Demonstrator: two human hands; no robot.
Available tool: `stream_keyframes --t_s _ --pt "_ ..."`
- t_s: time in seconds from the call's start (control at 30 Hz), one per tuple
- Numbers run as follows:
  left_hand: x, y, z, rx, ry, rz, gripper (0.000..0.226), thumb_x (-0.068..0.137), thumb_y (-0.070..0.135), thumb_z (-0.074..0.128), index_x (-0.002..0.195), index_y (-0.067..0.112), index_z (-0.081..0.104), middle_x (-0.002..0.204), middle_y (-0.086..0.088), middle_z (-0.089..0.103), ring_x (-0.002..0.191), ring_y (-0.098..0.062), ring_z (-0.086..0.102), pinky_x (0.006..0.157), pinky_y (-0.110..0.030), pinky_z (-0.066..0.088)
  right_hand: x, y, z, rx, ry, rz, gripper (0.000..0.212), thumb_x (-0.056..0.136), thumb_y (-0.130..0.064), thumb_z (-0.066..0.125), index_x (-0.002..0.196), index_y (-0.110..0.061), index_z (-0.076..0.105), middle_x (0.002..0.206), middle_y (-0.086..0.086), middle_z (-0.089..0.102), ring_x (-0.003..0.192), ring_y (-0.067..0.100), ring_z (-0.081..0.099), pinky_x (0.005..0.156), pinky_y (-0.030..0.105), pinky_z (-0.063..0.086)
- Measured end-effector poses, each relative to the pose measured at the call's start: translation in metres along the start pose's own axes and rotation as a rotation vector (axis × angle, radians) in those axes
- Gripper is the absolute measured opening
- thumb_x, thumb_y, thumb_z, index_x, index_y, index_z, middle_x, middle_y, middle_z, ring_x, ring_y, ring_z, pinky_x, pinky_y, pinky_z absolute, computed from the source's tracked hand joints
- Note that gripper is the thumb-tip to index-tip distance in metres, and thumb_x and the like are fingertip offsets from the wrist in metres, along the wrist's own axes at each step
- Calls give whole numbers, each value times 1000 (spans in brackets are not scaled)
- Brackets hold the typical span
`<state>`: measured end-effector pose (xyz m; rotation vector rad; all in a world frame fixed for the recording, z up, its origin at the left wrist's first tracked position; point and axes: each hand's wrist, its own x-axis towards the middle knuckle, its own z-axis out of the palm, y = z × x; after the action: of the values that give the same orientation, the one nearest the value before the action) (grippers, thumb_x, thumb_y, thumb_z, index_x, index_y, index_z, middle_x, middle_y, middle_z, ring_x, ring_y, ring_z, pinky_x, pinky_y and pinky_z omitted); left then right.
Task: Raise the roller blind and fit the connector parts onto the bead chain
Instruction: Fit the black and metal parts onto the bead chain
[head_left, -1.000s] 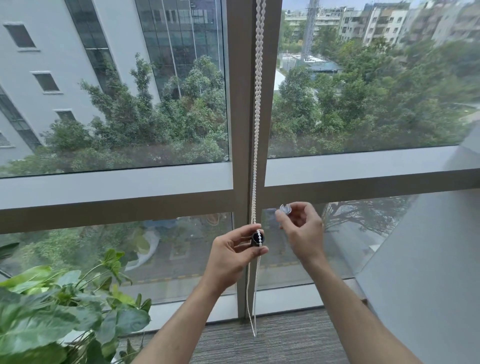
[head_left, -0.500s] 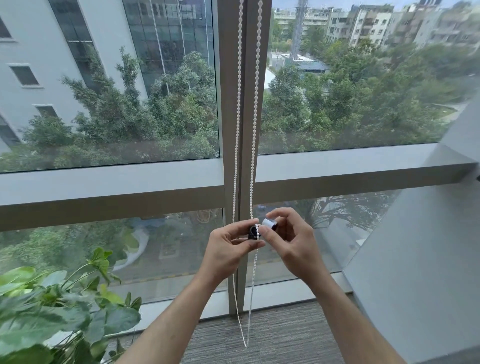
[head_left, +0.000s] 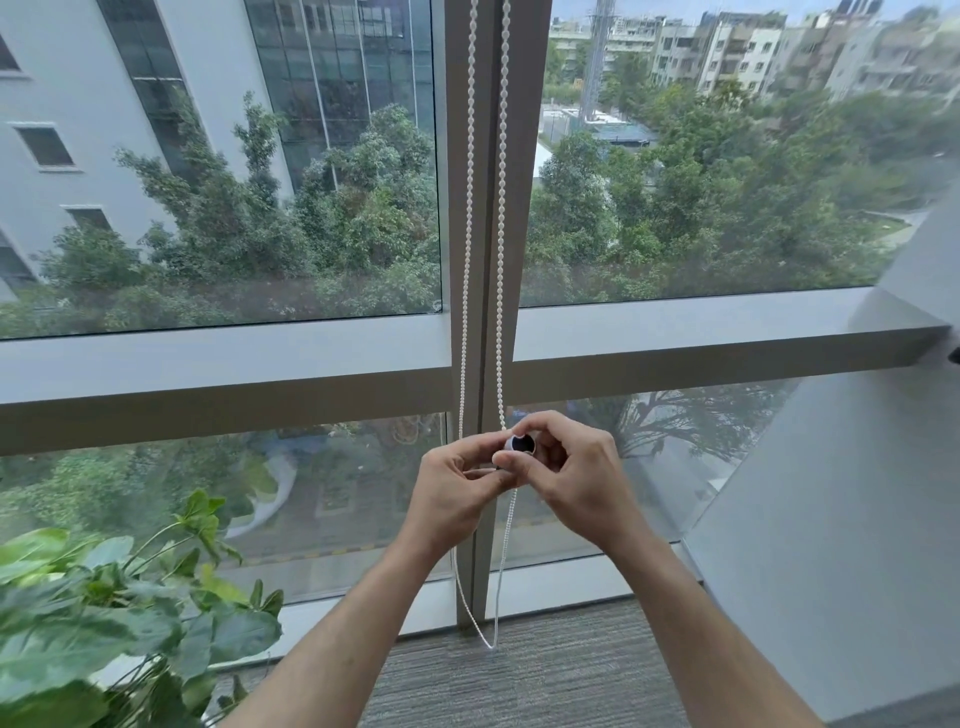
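Observation:
A white bead chain (head_left: 502, 218) hangs as two strands in front of the grey window mullion (head_left: 522, 208), its loop ending just above the floor. At waist height a small round connector part (head_left: 521, 444), pale outside and dark inside, sits on the right strand. My right hand (head_left: 571, 475) pinches it between thumb and fingers. My left hand (head_left: 454, 486) meets it from the left, fingertips closed on the chain and the connector's lower half. The blind itself is out of view above.
A leafy potted plant (head_left: 104, 623) fills the lower left. A grey slanted wall panel (head_left: 841, 519) stands at the right. Grey carpet (head_left: 545, 680) runs below the window. A horizontal window rail (head_left: 223, 374) crosses at chest height.
My right hand, which held a clear part apart from the chain, has come in to meet my left hand, and both now grip the connector together. The two chain strands have spread apart.

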<state>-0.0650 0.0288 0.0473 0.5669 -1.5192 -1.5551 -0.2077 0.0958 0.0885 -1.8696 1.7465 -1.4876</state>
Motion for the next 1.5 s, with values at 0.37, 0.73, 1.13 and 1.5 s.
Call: stream_keyframes --t_s 0.37,0.73,1.13,1.5 --pt "2 -3 0 79 19 22 41 67 19 86 107 21 77 99 -1 79 90 -14 74 82 -31 59 6 5 -13 54 -122 96 11 90 -22 72 99 -15 73 59 -27 61 52 -1 56 56 9 38" --pt "4 4 3 64 27 21 31 71 14 85 99 24 79 93 -6 79 87 -21 74 77 -33 60 13 2 -13 14 -75 94 17 78 -34 82 78 -25 68 54 -18 55 50 2 48 51 9 35" --pt "5 6 2 95 21 -11 28 63 27 86 90 27 80 86 -3 79 79 -16 73 72 -31 60 14 14 -9 258 -194 226 23 93 -45 56 90 -26 69 55 1 61 43 15 54 45 30 46" --pt "8 11 0 134 -7 14 26 67 16 86 90 26 80 83 1 78 76 -12 73 69 -27 59 10 14 2 585 -335 696 45 82 -58 54 112 -26 63 99 10 64 82 21 71 73 42 59"
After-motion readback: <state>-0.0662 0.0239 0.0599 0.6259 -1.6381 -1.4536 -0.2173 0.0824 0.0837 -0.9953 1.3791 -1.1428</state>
